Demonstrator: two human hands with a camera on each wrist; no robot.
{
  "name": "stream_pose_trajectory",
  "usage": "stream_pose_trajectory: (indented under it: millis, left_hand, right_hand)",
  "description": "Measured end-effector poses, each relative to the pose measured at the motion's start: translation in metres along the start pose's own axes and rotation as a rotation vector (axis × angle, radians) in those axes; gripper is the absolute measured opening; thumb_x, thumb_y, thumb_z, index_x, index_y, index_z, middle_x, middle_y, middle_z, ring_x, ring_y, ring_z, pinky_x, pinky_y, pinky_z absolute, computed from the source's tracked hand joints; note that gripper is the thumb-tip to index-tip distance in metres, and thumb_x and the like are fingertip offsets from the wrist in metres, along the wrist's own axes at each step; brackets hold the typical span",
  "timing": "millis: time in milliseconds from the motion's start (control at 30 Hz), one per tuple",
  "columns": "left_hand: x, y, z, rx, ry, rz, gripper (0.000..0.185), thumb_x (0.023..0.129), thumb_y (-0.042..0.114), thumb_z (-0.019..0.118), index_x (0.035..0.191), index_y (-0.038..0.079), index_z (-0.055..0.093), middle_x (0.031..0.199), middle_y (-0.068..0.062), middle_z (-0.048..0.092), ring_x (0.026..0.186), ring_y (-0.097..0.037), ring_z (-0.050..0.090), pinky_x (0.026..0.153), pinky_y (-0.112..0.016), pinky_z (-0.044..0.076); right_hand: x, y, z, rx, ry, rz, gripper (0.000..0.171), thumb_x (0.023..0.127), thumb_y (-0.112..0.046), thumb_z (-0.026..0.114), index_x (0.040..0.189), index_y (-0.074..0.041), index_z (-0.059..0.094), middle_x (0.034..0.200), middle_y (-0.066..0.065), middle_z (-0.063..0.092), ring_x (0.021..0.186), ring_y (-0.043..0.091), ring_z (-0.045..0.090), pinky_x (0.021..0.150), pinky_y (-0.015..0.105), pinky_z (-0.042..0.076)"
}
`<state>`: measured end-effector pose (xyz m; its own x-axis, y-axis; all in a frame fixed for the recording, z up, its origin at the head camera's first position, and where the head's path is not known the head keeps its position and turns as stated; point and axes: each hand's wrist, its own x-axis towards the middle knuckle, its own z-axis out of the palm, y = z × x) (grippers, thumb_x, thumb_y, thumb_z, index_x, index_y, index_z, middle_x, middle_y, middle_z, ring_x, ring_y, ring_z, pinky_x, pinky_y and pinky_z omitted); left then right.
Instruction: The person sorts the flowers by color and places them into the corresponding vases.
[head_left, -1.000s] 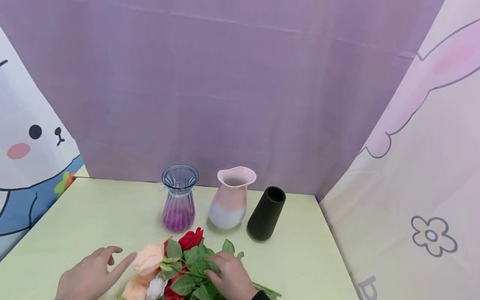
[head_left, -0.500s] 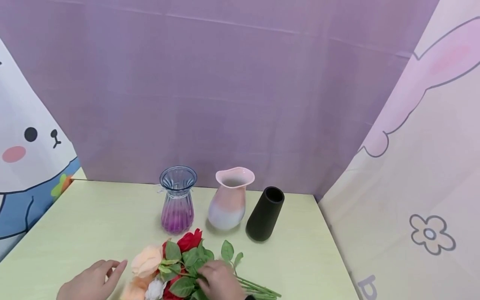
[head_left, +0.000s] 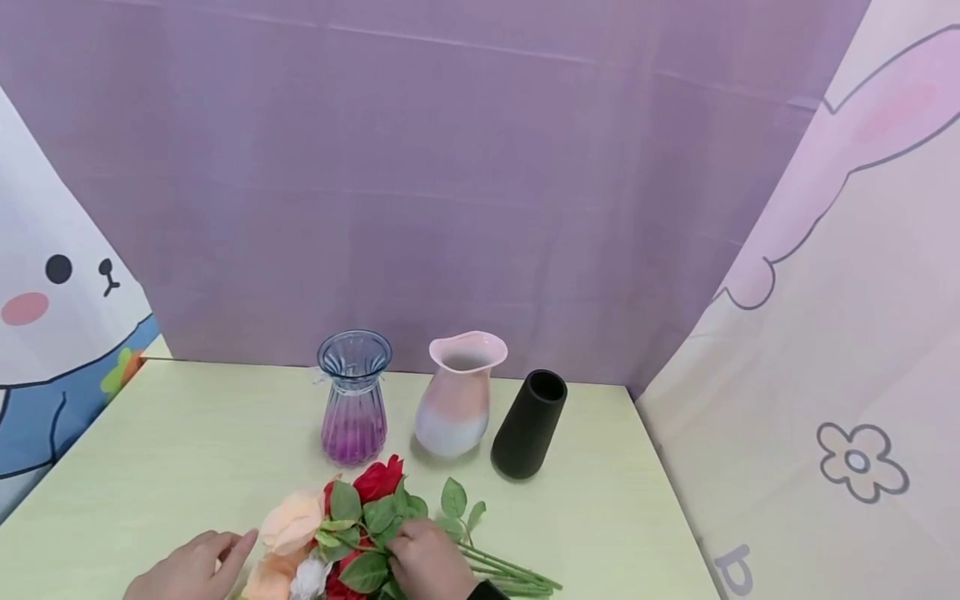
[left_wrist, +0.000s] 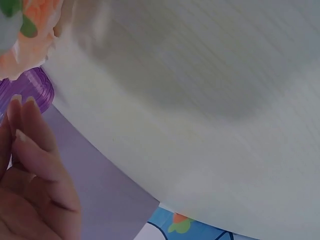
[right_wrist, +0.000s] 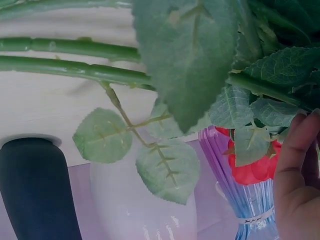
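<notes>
A bunch of artificial flowers lies at the table's front, stems to the right. It shows a peach flower (head_left: pixel 292 522), a white flower (head_left: pixel 311 577), a red rose (head_left: pixel 378 478) and green leaves (head_left: pixel 366 572). My right hand (head_left: pixel 431 560) reaches in among the leaves. Its thumb and fingers pinch a green stem (right_wrist: pixel 265 89), seen at the right edge of the right wrist view; leaves partly hide the grip. My left hand (head_left: pixel 193 567) hovers left of the peach flower, fingers loosely bent with nothing in them. The bare stems (head_left: pixel 517 573) reach past my right wrist.
Behind the flowers stand a blue-purple glass vase (head_left: pixel 354 417), a pink-and-white vase (head_left: pixel 453 417) with a wavy rim, and a black tapered vase (head_left: pixel 528 429). A purple curtain (head_left: pixel 412 183) hangs behind the pale table (head_left: pixel 600 517); printed cloths flank it.
My right hand has shifted left and down into the leaves, its fingers curling in further. My left hand has lowered slightly and its fingers have drawn together. The vases stay put.
</notes>
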<state>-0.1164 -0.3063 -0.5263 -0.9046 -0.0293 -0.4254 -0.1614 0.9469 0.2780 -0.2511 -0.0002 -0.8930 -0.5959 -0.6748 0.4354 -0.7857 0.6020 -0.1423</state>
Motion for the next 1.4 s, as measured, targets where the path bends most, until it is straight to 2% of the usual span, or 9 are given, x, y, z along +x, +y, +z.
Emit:
stream_pose_trajectory:
  millis: [200,400,500,633,700,967,1167,1300,1400]
  left_hand:
    - [0.011,-0.013,0.011,-0.011,-0.004,0.007,0.094,0.094,0.078,0.024,0.117,-0.002,0.068,0.098,-0.002,0.068,0.09,-0.023,0.066,0.079,-0.052,0.055]
    - [0.0,-0.001,0.0,0.014,0.011,-0.021,0.099,0.092,0.081,0.021,0.117,-0.003,0.066,0.095,-0.001,0.068,0.087,-0.02,0.066,0.075,-0.05,0.056]
    - [0.019,-0.021,0.012,0.016,0.025,0.008,0.096,0.092,0.081,0.022,0.118,0.0,0.067,0.095,0.001,0.067,0.085,-0.018,0.066,0.073,-0.049,0.056]
    - [0.066,-0.071,0.043,0.012,0.094,0.095,0.092,0.09,0.083,0.022,0.119,0.008,0.068,0.092,0.004,0.066,0.077,-0.009,0.062,0.061,-0.042,0.053]
    - [0.072,-0.077,0.046,0.019,0.139,0.135,0.085,0.092,0.079,0.026,0.117,0.011,0.069,0.091,0.006,0.065,0.075,-0.007,0.061,0.057,-0.038,0.051]
    - [-0.002,0.017,-0.022,0.089,0.211,0.064,0.082,0.096,0.074,0.03,0.122,0.005,0.067,0.114,-0.015,0.067,0.104,-0.038,0.064,0.079,-0.058,0.055]
    - [-0.02,0.041,-0.038,0.124,0.356,0.129,0.079,0.097,0.071,0.031,0.121,0.004,0.067,0.118,-0.022,0.064,0.103,-0.044,0.062,0.08,-0.058,0.055]
    - [0.003,0.026,-0.026,0.149,0.402,0.154,0.073,0.097,0.068,0.038,0.123,0.006,0.067,0.121,-0.022,0.062,0.103,-0.044,0.061,0.078,-0.058,0.055]
    - [0.055,-0.015,0.005,0.19,0.49,0.196,0.066,0.094,0.068,0.046,0.128,0.014,0.065,0.127,-0.018,0.06,0.105,-0.039,0.061,0.075,-0.054,0.056]
  right_hand:
    - [0.001,-0.002,-0.003,0.008,0.0,0.002,0.009,0.093,-0.038,0.063,0.095,-0.037,0.071,0.087,-0.015,0.049,0.078,0.003,0.048,0.07,0.027,0.044]
    - [0.014,-0.016,-0.051,0.06,-0.023,0.033,0.013,0.089,-0.03,0.07,0.095,-0.042,0.067,0.088,-0.015,0.053,0.082,0.005,0.054,0.074,0.028,0.049]
    - [0.017,-0.019,-0.068,0.096,-0.01,0.054,0.015,0.089,-0.031,0.07,0.096,-0.044,0.066,0.089,-0.016,0.054,0.082,0.005,0.055,0.072,0.028,0.05]
    - [0.022,-0.019,-0.084,0.162,0.027,0.076,0.01,0.093,-0.035,0.064,0.097,-0.044,0.065,0.088,-0.017,0.056,0.08,0.003,0.055,0.071,0.026,0.049]
    - [0.025,-0.021,-0.097,0.201,0.035,0.098,0.008,0.095,-0.037,0.061,0.096,-0.045,0.064,0.087,-0.016,0.058,0.081,0.001,0.054,0.073,0.025,0.048]
    - [0.036,-0.02,-0.135,0.262,0.054,0.201,0.006,0.094,-0.043,0.062,0.098,-0.047,0.062,0.093,-0.02,0.059,0.084,-0.004,0.055,0.069,0.015,0.044]
    - [0.039,-0.013,-0.15,0.323,0.06,0.288,0.005,0.095,-0.046,0.061,0.099,-0.049,0.061,0.095,-0.02,0.06,0.08,-0.007,0.053,0.064,0.012,0.042]
    - [0.041,-0.006,-0.158,0.376,0.1,0.323,0.007,0.093,-0.044,0.066,0.1,-0.044,0.066,0.093,-0.018,0.061,0.076,-0.005,0.054,0.059,0.012,0.04]
    - [0.045,-0.004,-0.171,0.405,0.126,0.336,0.008,0.09,-0.037,0.07,0.098,-0.037,0.07,0.091,-0.017,0.062,0.074,-0.004,0.055,0.058,0.012,0.043]
